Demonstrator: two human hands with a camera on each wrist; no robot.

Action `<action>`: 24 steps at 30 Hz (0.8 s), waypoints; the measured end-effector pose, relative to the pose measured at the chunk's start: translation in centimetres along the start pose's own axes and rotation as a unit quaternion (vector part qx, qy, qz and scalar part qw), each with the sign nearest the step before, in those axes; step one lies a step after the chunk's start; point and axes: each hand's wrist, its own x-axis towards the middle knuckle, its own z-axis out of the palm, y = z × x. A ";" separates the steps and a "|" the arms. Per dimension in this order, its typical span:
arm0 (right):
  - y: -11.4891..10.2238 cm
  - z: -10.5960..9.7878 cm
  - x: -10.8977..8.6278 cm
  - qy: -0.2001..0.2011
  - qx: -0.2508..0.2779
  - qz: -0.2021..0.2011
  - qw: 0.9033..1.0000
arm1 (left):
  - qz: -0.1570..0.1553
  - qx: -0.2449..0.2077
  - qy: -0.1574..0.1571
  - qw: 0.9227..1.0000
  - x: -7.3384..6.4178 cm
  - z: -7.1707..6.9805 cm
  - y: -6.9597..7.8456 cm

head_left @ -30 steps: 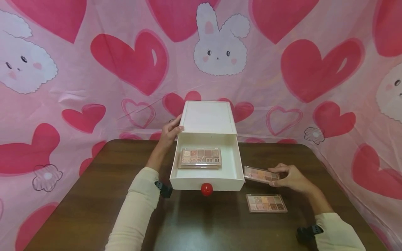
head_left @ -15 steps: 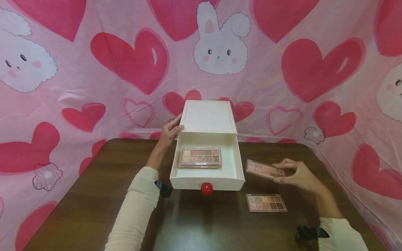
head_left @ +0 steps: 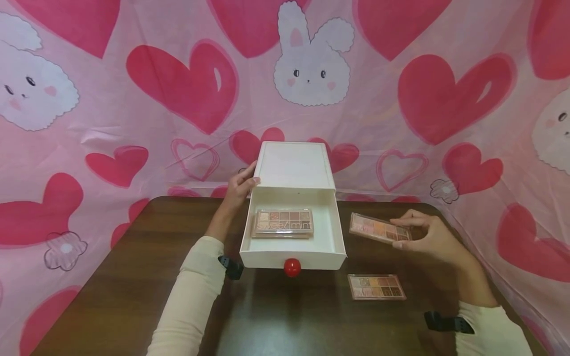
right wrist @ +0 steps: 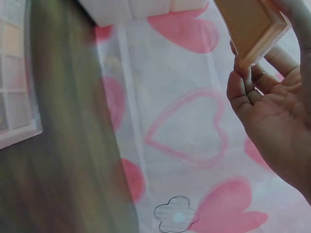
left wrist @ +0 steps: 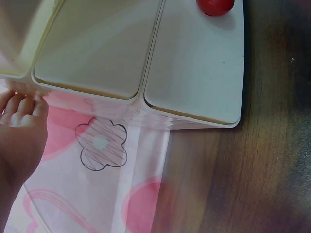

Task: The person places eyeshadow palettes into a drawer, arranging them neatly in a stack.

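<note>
A white drawer cabinet (head_left: 295, 164) stands at the back of the table, its top drawer (head_left: 294, 260) pulled out by a red knob. Inside lies an eyeshadow palette (head_left: 284, 223) in a clear case, another edge showing beneath it. My left hand (head_left: 239, 190) rests against the cabinet's left side, thumb near the top front edge. With thumb and fingers my right hand (head_left: 425, 237) pinches a second eyeshadow palette (head_left: 376, 228) by its right end, tilted, right of the drawer. The right wrist view shows this palette's tan underside (right wrist: 250, 26). Another palette (head_left: 376, 287) lies flat on the table.
Two closed lower drawers (left wrist: 99, 53) show in the left wrist view, with a red knob (left wrist: 215, 5). The dark wooden table (head_left: 276, 316) ends at a pink heart-and-rabbit cloth (head_left: 307, 118) hanging behind and at the sides.
My right hand has lifted the palette up and a little to the right, away from the drawer's front corner. My left hand and the drawer have stayed in place.
</note>
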 end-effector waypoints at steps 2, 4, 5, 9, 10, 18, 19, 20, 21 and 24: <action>-0.3 -0.1 0.3 0.008 -0.008 -0.010 1.000 | -0.001 -0.003 -0.001 1.000 0.0 0.0 0.0; -0.6 -0.3 0.6 0.013 -0.011 -0.020 1.000 | -0.003 -0.004 -0.002 1.000 0.1 0.0 0.0; -0.8 -0.3 0.8 0.015 -0.013 -0.027 0.999 | -0.004 -0.004 -0.002 1.000 0.1 0.0 0.0; -1.4 -0.4 1.3 0.014 -0.013 -0.039 0.999 | -0.004 -0.004 -0.001 1.000 0.0 0.0 0.0; -1.6 -0.4 1.4 0.013 -0.014 -0.038 0.999 | -0.005 -0.005 -0.001 1.000 0.0 0.0 0.0; -3.6 -0.4 2.6 0.008 -0.026 -0.035 0.999 | -0.008 -0.003 -0.001 1.000 0.0 0.0 0.2; -3.8 -0.4 2.8 0.005 -0.028 -0.039 0.999 | -0.009 -0.003 0.000 1.000 0.0 0.0 0.2; -4.1 -0.3 3.1 0.003 -0.028 -0.039 0.999 | -0.009 -0.003 0.001 1.000 0.0 0.0 0.2; -4.3 -0.2 3.3 0.001 -0.030 -0.038 0.999 | -0.009 -0.003 0.001 1.000 0.0 0.0 0.2; -4.8 0.3 3.8 -0.009 -0.026 -0.039 0.999 | -0.009 -0.002 0.004 1.000 -0.1 0.0 0.1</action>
